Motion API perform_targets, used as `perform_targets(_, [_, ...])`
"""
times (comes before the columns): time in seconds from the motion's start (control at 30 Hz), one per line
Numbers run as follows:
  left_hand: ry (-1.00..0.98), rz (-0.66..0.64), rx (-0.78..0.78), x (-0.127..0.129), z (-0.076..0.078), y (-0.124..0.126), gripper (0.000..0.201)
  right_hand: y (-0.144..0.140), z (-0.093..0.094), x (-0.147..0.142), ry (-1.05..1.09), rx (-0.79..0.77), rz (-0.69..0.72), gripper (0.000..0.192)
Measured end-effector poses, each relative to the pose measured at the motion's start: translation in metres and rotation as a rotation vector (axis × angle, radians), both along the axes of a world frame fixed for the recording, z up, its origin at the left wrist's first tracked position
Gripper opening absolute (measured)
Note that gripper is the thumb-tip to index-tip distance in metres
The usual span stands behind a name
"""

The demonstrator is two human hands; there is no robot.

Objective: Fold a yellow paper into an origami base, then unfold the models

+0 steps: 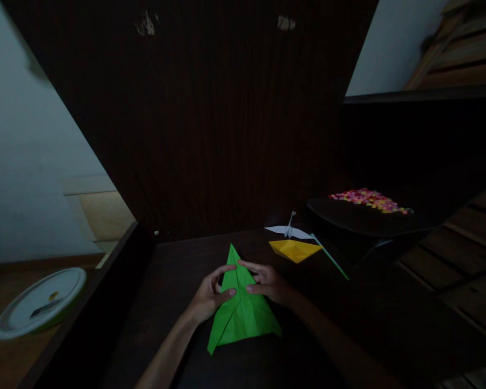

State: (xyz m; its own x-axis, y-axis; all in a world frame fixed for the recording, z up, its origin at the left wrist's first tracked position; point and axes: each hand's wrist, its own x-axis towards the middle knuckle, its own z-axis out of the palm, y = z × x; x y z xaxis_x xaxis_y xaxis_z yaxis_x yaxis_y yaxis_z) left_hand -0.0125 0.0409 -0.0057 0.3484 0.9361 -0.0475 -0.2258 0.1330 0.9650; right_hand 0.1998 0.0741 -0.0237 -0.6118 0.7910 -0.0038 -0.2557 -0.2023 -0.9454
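A folded sheet of green paper (247, 319) lies on the dark tabletop, its narrow tip pointing away from me and its wide end toward me. Creases run down its middle. My left hand (210, 294) grips its left side, thumb and index finger on top near the centre fold. From the right, my right hand (272, 283) holds the other side in the same way. Some fingers of both hands are partly hidden. To the right of the tip are a yellow folded paper boat shape (295, 250) and a white paper crane (289, 232).
A thin green stick (330, 257) lies right of the yellow paper. On a dark shelf (328, 213) sits a pile of small pink and yellow pieces (370, 200). A tall dark panel (227, 119) rises behind the tabletop. At lower left, a white-lidded round container (44, 297) stands lower down.
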Motion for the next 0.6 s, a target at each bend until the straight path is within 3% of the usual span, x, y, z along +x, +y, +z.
perform_targets(0.17, [0.047, -0.009, 0.005, 0.002, 0.003, -0.002, 0.062, 0.001, 0.000, -0.001, -0.021, -0.010, -0.024, 0.078])
perform_targets(0.37, [0.060, -0.084, 0.005, 0.004, 0.002, -0.004, 0.062, 0.001, -0.001, -0.004, -0.082, 0.036, -0.188, 0.059])
perform_targets(0.6, [0.122, 0.046, 0.015, 0.014, -0.003, -0.003, 0.037, 0.000, -0.005, -0.010, -0.131, 0.023, -0.212, 0.062])
